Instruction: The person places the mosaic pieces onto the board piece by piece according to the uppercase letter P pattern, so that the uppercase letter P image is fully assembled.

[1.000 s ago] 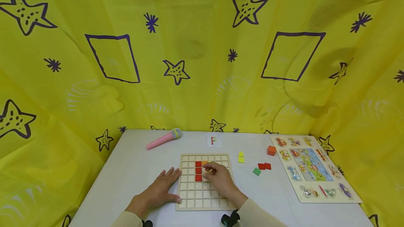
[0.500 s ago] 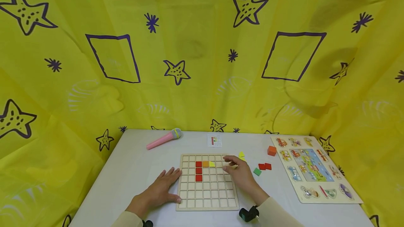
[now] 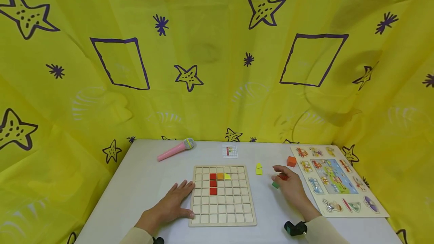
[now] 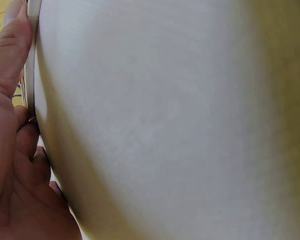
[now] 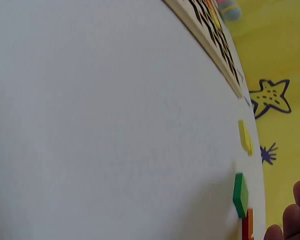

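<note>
A wooden grid board [image 3: 235, 209] lies on the white table. In its cells sit red tiles [image 3: 213, 183] in a short column, with an orange tile [image 3: 220, 176] and a yellow piece [image 3: 226, 176] beside the top one. My left hand [image 3: 171, 204] rests flat, fingers spread, its fingertips and thumb at the board's left edge. Over the loose red tiles [image 3: 283, 176] reaches my right hand [image 3: 293, 189], partly covering them, with nothing visible between its fingers. A green tile [image 3: 275, 185] lies just beneath its thumb, and the right wrist view shows that green tile [image 5: 240, 195] near the fingers.
Loose yellow pieces [image 3: 259, 171] lie right of the board. An orange block [image 3: 291, 161] stands beside a picture puzzle [image 3: 352, 206] at the right. Behind the board are a printed grid card [image 3: 234, 155] and a pink toy microphone [image 3: 174, 150]. A yellow curtain [image 3: 217, 108] hangs behind.
My right hand has moved right, from above the grid past the board's right edge to the loose red and green tiles. The yellow piece it uncovered stays in the grid. The left hand stays put.
</note>
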`<state>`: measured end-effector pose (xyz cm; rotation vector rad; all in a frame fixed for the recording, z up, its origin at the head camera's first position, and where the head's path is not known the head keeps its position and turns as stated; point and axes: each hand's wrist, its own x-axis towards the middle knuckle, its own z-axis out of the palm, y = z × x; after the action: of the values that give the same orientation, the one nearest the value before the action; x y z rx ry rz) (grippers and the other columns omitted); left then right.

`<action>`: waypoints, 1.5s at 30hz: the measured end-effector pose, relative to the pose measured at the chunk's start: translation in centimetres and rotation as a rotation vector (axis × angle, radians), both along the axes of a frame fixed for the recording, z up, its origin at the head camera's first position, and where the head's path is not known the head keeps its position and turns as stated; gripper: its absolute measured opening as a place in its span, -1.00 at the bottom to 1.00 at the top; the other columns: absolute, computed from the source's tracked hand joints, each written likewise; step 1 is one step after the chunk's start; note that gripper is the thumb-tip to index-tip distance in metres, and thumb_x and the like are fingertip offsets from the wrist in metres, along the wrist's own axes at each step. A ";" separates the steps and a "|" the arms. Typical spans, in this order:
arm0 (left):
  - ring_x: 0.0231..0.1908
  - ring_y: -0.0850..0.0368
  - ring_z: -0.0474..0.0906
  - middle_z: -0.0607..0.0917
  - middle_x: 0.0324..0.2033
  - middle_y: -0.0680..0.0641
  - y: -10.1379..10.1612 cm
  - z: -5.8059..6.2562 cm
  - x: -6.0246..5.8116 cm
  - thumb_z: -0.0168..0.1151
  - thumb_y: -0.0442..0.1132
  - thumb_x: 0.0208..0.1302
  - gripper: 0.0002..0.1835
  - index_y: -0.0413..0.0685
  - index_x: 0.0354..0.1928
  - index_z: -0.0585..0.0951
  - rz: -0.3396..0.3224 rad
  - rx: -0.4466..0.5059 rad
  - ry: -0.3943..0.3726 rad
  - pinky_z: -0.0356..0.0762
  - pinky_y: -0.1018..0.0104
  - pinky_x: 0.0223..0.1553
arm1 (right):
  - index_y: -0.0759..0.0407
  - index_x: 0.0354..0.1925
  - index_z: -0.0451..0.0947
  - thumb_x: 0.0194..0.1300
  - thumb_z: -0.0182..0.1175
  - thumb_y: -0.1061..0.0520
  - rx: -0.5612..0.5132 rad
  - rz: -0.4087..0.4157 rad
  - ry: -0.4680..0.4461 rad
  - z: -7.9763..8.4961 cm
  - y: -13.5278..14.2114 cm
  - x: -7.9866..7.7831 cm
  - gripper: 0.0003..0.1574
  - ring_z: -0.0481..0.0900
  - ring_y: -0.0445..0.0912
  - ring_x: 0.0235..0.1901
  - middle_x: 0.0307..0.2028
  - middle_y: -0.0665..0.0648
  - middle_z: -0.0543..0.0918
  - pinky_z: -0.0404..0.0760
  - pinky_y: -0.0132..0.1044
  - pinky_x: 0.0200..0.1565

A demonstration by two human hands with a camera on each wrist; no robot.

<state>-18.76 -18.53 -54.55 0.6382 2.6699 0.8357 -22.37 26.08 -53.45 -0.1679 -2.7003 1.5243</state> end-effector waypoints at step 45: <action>0.65 -0.28 0.01 0.26 0.62 -0.20 0.1 0.1 0.2 0.57 0.21 0.05 0.18 -0.14 0.63 0.25 0.017 0.010 -0.011 -0.18 -0.33 0.65 | 0.22 0.29 0.58 0.34 0.43 0.10 0.288 0.041 -0.048 -2.0 3.4 2.9 -0.40 0.54 0.15 0.11 0.18 0.31 0.68 0.53 0.09 0.14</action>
<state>-18.55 -18.45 -54.42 0.6121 2.6671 0.8546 -19.48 29.44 -55.49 -0.1413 -2.9378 1.1340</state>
